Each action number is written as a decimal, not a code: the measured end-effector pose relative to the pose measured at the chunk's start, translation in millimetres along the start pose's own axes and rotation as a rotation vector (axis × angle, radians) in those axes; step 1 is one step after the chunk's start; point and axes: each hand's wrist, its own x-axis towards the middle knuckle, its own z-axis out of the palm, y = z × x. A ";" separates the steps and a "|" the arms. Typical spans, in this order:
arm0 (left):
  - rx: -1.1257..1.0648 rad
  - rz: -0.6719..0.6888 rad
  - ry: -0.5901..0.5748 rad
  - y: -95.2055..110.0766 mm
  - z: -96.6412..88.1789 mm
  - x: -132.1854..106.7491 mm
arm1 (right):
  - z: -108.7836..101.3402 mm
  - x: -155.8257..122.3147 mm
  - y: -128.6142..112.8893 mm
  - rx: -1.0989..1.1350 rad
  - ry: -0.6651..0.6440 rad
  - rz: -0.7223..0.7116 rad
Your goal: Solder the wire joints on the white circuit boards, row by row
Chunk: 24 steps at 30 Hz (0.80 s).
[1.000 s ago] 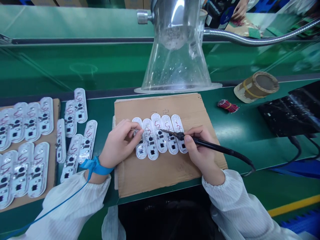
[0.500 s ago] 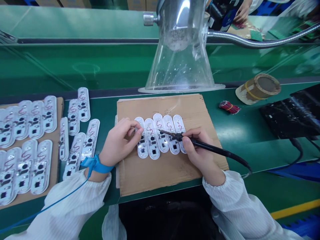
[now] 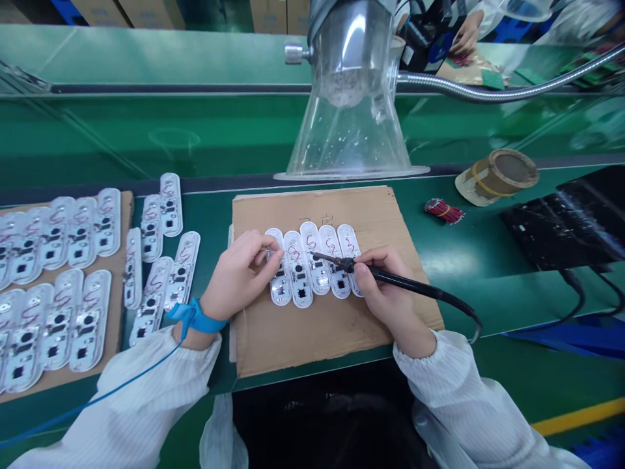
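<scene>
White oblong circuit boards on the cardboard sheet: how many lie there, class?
5, in one row on the cardboard sheet: leftmost, second, middle, fourth, rightmost; left hand and right hand overlap some.

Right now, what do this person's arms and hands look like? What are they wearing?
Both arms wear long white sleeves, the left sleeve and the right sleeve, with fine lines and soft gathered cuffs. The left hand and right hand are bare, with no gloves. A bright blue wrist strap circles the left wrist, and a thin blue cord runs from it along that sleeve.
</scene>
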 end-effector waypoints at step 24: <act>-0.280 -0.236 -0.128 -14.9 -26.5 -10.4 | 13.0 -16.4 -9.0 0.046 0.036 -0.026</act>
